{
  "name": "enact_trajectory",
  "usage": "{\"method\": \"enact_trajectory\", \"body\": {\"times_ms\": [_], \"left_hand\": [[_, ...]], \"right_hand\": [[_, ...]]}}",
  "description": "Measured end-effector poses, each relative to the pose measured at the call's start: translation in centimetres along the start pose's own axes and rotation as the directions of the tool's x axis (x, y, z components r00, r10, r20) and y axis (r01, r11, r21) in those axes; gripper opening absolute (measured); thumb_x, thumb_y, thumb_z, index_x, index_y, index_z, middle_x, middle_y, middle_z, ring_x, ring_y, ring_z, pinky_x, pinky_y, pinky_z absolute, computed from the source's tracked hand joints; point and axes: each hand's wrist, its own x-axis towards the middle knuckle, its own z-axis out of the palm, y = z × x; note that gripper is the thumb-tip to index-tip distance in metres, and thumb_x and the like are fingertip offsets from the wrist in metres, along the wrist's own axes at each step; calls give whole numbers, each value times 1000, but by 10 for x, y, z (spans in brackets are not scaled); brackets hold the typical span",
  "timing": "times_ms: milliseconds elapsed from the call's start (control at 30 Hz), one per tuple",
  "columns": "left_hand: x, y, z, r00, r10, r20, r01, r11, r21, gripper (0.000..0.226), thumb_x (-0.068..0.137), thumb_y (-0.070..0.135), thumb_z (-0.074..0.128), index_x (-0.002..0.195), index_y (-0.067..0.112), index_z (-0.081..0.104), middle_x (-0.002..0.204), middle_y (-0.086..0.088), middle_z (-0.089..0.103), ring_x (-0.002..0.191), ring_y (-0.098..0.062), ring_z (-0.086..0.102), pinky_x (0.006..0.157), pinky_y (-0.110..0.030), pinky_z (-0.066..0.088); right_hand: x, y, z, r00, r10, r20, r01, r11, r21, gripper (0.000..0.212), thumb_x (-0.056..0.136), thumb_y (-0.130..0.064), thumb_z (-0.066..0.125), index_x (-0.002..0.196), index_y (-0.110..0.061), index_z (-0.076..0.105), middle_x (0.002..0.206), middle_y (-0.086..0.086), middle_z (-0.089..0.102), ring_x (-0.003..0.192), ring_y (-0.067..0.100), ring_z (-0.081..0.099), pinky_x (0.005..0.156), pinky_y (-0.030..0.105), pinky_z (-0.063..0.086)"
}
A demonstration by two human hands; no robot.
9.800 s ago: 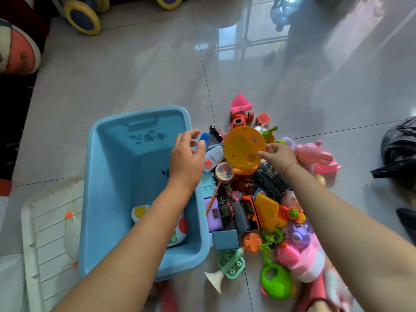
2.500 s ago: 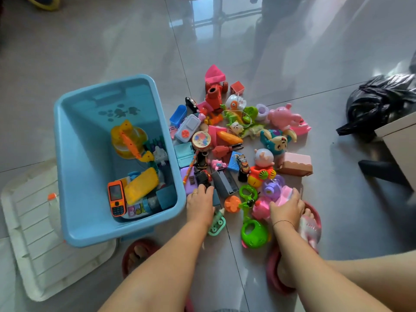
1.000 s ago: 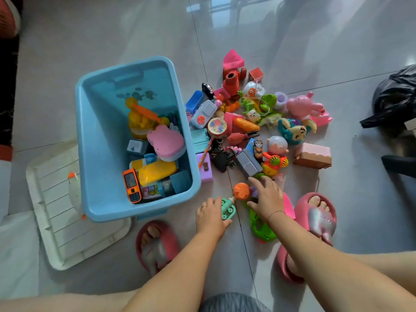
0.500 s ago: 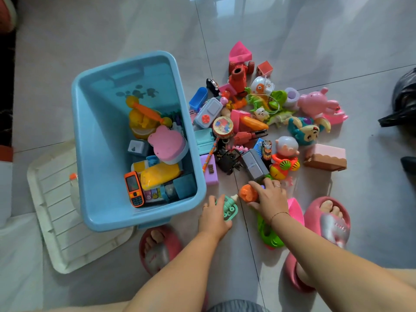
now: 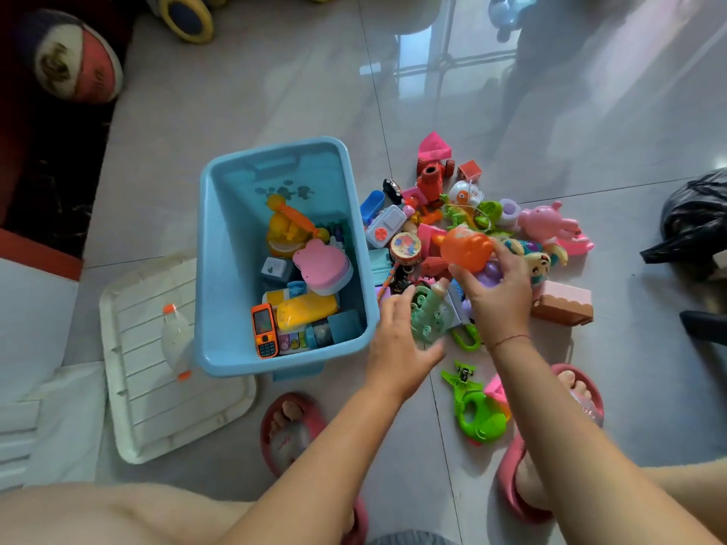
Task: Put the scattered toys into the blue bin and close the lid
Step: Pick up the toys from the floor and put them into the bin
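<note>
Over floor (image 5: 275,92), L hand (image 5: 397,342) grips mint toy (image 5: 427,316), R hand (image 5: 501,298) orange toy (image 5: 466,245).

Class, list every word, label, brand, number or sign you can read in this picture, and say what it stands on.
No text here can be read.
Ball: dark marks on its white panel, too blurred.
Orange toy phone: keypad and screen, too small.
Slipper: faint marks on the strap, too blurred.
Blue bin: dark printed shapes on its far wall, pictures rather than words.

striped ball (image 5: 74,59) top left; black bag (image 5: 696,222) (crumpled) at right edge
</note>
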Motion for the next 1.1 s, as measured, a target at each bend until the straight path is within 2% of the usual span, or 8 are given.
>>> {"method": "enact_trajectory", "body": {"times_ms": [167,300,467,667,767,867,1000,1100], "left_hand": [[10,19,-80,906,-39,-422,-30,988,-155,80,72,27,77,140,15,36,125,-2,40,93,5,45,79,2,32],[13,-13,-135,803,-201,-562,159,980,-124,79,76,24,74,141,8,32,134,-15,38,115,-22,47,86,-13,33],[15,-52,-137,813,-348,-467,329,936,-124,80,86,43,60,147,9,21,148,-15,31,135,-30,35,107,-42,33],[9,-20,-77,864,-63,-500,102,993,52,64,87,45,44,136,4,42,139,-16,44,130,-30,41,107,-39,32],[6,-5,-29,916,138,-377,-89,985,146,53,86,40,44,127,7,51,128,-10,53,120,-25,49,104,-37,39],[-8,-8,32,965,257,-44,-235,930,283,57,81,47,50,128,14,49,127,-7,56,118,-25,54,101,-37,44],[-29,-23,102,926,58,374,-229,874,429,93,56,68,70,134,22,45,135,-5,54,117,-23,58,97,-38,46],[-30,-38,129,846,-101,523,-194,856,479,102,72,60,64,150,25,9,159,-6,8,145,-27,15,117,-47,12]], "right_hand": [[-1,-94,36,992,-83,99,35,908,418,46,70,-18,80,111,-21,58,118,16,59,85,-5,65,80,14,51],[-23,-116,83,946,-105,306,-24,921,390,38,71,-22,79,103,-28,59,107,13,64,84,2,64,75,9,47],[-56,-95,121,891,-74,447,-10,983,182,60,72,-29,75,126,-13,54,124,13,57,113,19,55,100,33,43],[-63,-27,71,988,-36,153,39,999,-17,58,76,-30,68,130,-12,52,133,10,48,128,21,41,110,32,30],[-63,42,20,978,202,56,-191,968,-160,62,74,-32,69,129,-9,52,133,18,48,127,30,41,109,38,30],[-71,104,-28,899,438,6,-413,851,-326,65,78,-28,71,135,-13,45,140,20,39,132,32,34,111,38,25],[-68,142,-50,804,594,16,-540,742,-398,65,80,-24,68,139,-12,40,143,22,37,137,31,28,114,40,21],[-64,152,-46,775,630,51,-558,720,-412,71,76,-17,70,140,-11,38,143,21,38,136,32,30,114,38,23]]}}
